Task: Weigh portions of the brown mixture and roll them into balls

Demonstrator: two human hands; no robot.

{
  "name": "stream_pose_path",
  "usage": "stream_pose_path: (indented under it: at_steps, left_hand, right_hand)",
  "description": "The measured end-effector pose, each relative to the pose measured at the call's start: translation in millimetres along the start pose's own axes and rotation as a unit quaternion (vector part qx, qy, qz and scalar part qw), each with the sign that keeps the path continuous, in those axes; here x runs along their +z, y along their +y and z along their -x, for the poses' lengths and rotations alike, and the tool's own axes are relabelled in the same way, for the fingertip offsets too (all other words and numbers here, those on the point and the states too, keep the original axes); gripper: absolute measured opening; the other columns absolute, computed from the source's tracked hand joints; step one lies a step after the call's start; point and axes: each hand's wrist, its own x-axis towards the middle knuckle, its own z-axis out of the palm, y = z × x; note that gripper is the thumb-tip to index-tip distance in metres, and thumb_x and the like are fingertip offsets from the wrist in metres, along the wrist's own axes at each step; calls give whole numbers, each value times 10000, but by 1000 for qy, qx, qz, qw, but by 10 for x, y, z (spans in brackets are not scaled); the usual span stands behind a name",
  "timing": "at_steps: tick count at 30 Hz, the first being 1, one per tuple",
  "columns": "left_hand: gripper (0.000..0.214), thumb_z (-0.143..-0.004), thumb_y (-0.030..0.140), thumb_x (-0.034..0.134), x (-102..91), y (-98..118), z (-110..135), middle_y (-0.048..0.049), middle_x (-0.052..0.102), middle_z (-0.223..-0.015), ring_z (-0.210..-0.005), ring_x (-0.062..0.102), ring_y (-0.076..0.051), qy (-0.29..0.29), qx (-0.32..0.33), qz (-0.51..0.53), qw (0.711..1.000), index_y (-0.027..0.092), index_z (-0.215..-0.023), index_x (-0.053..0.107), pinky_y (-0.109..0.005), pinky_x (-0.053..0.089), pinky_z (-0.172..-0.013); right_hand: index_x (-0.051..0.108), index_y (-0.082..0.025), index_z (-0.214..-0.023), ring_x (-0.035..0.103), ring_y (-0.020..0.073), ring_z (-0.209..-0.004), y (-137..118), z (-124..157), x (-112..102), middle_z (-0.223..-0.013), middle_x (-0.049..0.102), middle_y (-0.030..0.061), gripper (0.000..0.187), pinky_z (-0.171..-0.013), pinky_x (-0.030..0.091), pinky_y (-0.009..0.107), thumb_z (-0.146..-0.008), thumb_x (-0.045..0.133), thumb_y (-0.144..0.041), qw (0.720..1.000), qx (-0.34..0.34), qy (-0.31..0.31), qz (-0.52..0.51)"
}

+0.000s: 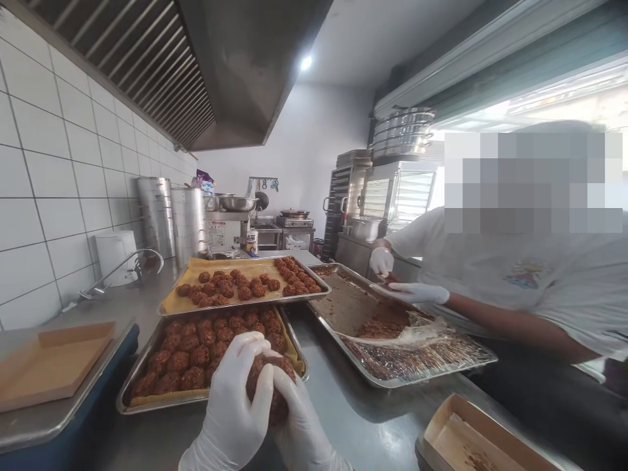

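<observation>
My left hand point(235, 399) and my right hand point(299, 412), both in white gloves, are cupped around one reddish-brown ball of minced mixture point(267, 379). The fingers of both hands press on it from either side and partly hide it. Just beyond my hands lies a lower metal tray point(127, 407) lined with yellow cloth and filled with rows of similar balls point(191, 356). Resting over its far edge is an upper tray point(294, 297), also cloth-lined, with more balls point(226, 288) grouped in two clusters.
A large tray point(338, 314) of brown mixture, partly under plastic film point(417, 333), lies to the right. Across it, a co-worker's gloved hands point(412, 292) handle some mixture. Cardboard trays stand at front right point(441, 418) and left point(63, 360). An extractor hood point(255, 65) hangs overhead.
</observation>
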Motion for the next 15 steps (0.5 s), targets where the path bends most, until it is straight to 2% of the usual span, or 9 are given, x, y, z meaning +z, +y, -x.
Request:
stream_pose_path:
  at_steps: [2, 5, 8, 11, 15]
  left_hand:
    - [350, -964, 160, 463, 46, 7, 40, -87, 628, -1309, -1238, 605, -227, -17, -16, 0, 1000, 234, -1284, 585, -412, 525, -1075]
    - [361, -975, 198, 483, 118, 4, 95, -102, 645, -1319, -1224, 630, -245, -6, -12, -24, 1000, 216, -1324, 575, -423, 553, -1050]
    - [247, -968, 249, 548, 147, -15, 89, -93, 699, -1184, -1105, 681, -248, 20, -5, -36, 999, 217, -1195, 640, -389, 590, -946]
    - [120, -969, 253, 562, 134, -60, 54, -56, 711, -972, -931, 696, -215, 38, -3, -41, 998, 222, -997, 675, -327, 575, -838]
    - [195, -951, 272, 609, 96, -121, 23, -3, 649, -739, -695, 638, -157, 46, -10, -32, 998, 214, -766, 633, -267, 503, -722]
  right_hand:
    - [721, -229, -1149, 622, 306, -1211, -35, -39, -39, -1235, 721, 85, 463, -1134, 426, 480, -752, 841, -434, 995, -53, 25, 76]
    - [728, -227, -1125, 622, 320, -1203, -61, -45, -65, -1230, 718, 99, 451, -1117, 438, 483, -750, 838, -451, 988, -85, 28, 129]
    - [737, -242, -1108, 627, 300, -1183, -38, 7, -39, -1203, 722, 86, 375, -1092, 457, 449, -805, 780, -459, 990, -83, 13, 115]
    - [737, -246, -1106, 637, 284, -1146, -8, 70, 10, -1147, 731, 79, 338, -1060, 473, 440, -853, 723, -470, 997, -63, -9, 52]
    - [734, -248, -1069, 664, 278, -1057, -27, 113, 65, -1050, 740, 69, 304, -1005, 494, 444, -827, 750, -430, 997, -40, -59, -19]
